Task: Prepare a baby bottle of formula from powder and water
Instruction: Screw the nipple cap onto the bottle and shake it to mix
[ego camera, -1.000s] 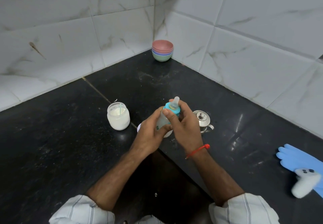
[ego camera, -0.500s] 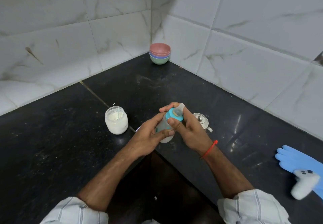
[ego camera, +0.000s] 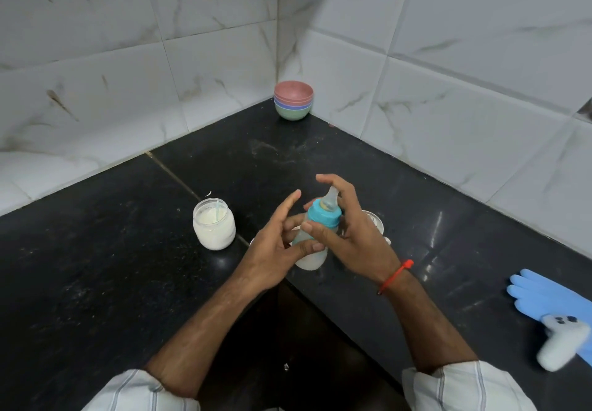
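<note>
You will find nothing to read here: no words, brand, number or sign shows anywhere. The bottle (ego camera: pixel 312 237) between your two grips carries no markings that can be made out, and the jar (ego camera: pixel 214 228) left of your left grip has no label. The white controller (ego camera: pixel 562 343), well to the right of your right grip, shows only plain dark buttons.

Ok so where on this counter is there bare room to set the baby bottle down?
Two free patches on the counter: the wide stretch left of the powder jar, and the strip between the steel pot and the blue glove. The back area before the stacked bowls is also bare. It is crowded around the hands, between jar and pot.
</note>
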Motion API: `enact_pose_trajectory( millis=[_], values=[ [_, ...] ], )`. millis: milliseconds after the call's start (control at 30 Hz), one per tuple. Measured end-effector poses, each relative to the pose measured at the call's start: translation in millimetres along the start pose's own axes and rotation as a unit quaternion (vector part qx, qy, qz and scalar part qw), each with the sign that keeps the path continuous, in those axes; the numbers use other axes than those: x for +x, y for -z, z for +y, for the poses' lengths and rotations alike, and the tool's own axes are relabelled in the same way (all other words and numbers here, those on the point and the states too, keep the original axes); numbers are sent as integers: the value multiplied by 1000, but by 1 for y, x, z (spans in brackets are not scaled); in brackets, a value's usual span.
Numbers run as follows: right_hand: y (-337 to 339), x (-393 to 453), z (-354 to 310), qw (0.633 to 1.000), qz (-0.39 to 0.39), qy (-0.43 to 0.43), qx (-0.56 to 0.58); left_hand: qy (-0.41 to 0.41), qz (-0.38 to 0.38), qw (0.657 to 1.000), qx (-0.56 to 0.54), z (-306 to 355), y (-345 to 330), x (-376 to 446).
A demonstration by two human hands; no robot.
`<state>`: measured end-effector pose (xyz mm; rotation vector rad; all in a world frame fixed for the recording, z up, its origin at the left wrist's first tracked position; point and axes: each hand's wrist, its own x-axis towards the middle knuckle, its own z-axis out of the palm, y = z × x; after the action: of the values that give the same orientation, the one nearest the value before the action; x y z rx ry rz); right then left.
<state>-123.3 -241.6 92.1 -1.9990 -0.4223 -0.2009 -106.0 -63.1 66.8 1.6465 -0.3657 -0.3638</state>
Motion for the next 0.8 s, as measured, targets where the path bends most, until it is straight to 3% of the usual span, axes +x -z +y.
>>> enact_pose_trajectory(
  millis=[100,167,267,333,367,400,533,700,800],
  values=[
    [1,-1,2,999,47,1,20,-19,-2,1000,-15,-7,0,-2],
    [3,0,-5,980,142,-43,133,-33,22,998,-42,-11,0,-3],
    [14,2,-10,877,318,-142,330,-40,99,991,-76,-8,4,-5],
    [22,3,-8,801,370,-181,434,-41,157,984,-77,-7,10,-5],
    [22,3,-8,787,364,-192,459,-39,179,981,-70,-7,14,-4],
    [22,2,-10,795,345,-197,458,-38,198,977,-63,-8,16,-4],
    [18,-5,-19,888,272,-149,339,-28,231,970,-70,-6,19,-1],
    [24,-2,-22,895,366,-71,243,-28,225,973,-50,-5,13,-4],
    [21,-1,-20,953,268,-79,117,-25,218,975,-36,-6,10,-4]
  ],
)
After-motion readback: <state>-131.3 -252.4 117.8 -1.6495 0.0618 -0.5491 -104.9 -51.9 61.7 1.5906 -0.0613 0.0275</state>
